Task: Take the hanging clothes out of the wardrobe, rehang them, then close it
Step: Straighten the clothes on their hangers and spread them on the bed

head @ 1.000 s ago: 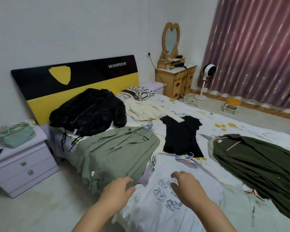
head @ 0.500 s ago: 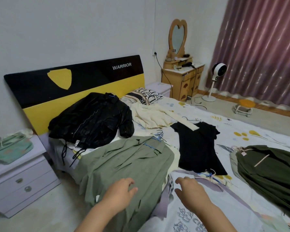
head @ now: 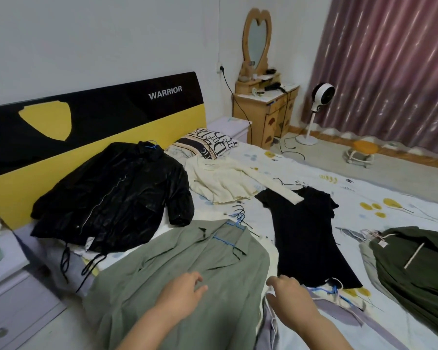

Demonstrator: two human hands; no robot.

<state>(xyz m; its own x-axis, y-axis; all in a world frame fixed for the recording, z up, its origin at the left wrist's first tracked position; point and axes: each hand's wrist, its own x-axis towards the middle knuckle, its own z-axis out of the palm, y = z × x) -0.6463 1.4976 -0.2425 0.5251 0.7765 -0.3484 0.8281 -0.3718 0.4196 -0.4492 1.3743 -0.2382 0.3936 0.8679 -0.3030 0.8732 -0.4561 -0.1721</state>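
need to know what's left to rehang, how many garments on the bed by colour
black: 2, the jacket and the dress
green: 2, the light green shirt and the dark green garment
cream: 1, the knit top
pale lilac: 1, the printed top, partly out of frame
total: 6

Two hands: the left hand (head: 181, 291) and the right hand (head: 290, 294). Six garments lie on the one bed (head: 276, 165): one black jacket (head: 116, 195), one cream sweater (head: 223, 183), one black dress (head: 306, 236), one light green shirt (head: 177, 269), one dark green garment (head: 420, 263) and one pale lilac garment (head: 339, 322) at the near edge. One patterned pillow (head: 208, 145), one headboard (head: 91, 117), one heart-shaped mirror (head: 257, 39), one wooden dresser (head: 266, 109), one standing fan (head: 319, 97), one curtain (head: 390, 59), one small stool (head: 362, 154)
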